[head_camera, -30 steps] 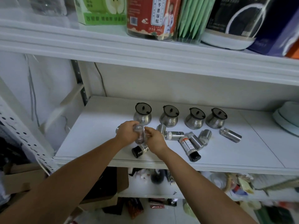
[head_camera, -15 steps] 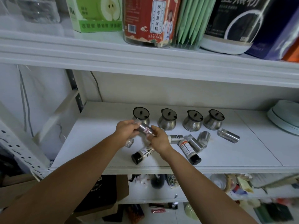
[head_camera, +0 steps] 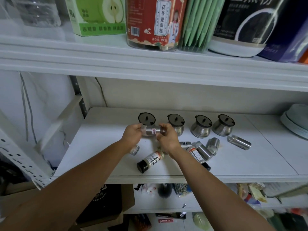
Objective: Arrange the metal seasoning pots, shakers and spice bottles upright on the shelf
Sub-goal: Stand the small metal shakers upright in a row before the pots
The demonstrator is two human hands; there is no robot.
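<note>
Both hands hold one metal shaker (head_camera: pixel 152 130) sideways in the air above the white shelf (head_camera: pixel 103 147), just in front of the leftmost pot: the left hand (head_camera: pixel 133 135) pinches its left end and the right hand (head_camera: pixel 165 137) pinches its right end. Four metal pots (head_camera: pixel 200 127) with dark lids stand upright in a row along the back of the shelf. In front of them, other pieces lie on their sides: a spice bottle (head_camera: pixel 150 161) with a black cap near the front edge, a small jar (head_camera: pixel 134 150) under the left wrist, a cluster of shakers and bottles (head_camera: pixel 202 150) just right of the right wrist, and one shaker (head_camera: pixel 239 142) lying apart further right. A pale round dish (head_camera: pixel 295 120) sits at the shelf's far right. The shelf above carries a green pear box (head_camera: pixel 98 15), a red-labelled tub (head_camera: pixel 155 22), green packets (head_camera: pixel 198 24) and a dark tub (head_camera: pixel 246 25). The shelf below is cluttered and blurred.
</note>
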